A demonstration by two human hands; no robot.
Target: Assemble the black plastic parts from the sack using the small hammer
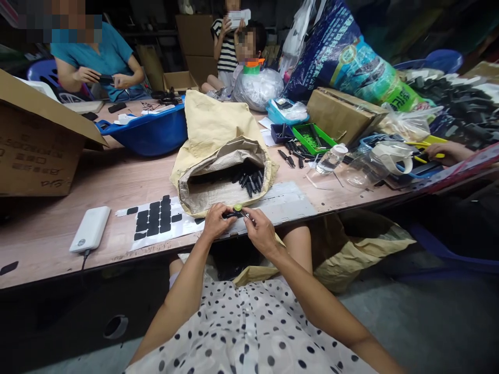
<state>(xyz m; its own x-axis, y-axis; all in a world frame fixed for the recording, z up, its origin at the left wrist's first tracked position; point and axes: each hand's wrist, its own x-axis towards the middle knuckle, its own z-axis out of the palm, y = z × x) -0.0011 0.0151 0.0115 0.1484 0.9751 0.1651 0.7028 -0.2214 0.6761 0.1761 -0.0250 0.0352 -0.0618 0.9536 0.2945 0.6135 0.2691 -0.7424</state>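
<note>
While clamping 1 small black piece [233, 214] in the closed fingers of the left hand [219, 222], also gripping 1 slim metallic tool [248, 216] in the right hand [260, 231], digits together on it. Holding both at the front edge of 1 long pinkish wood-grain table [117, 179], w/ 1 round yellow-green bit [237, 207] betw. the hands (can't tell whether attached). Can see, just beyond, 1 floppy cream woven sack [218, 122], mouth open, w/ black elongated parts [251, 183] inside, too overlapped to count. Can also see, leftward, 1 white sheet [187, 230] w/ rows of black patches [155, 218], plus 1 white rounded-rectangular device [90, 228]; farther back, 1 blue plastic basin [148, 135].
</note>
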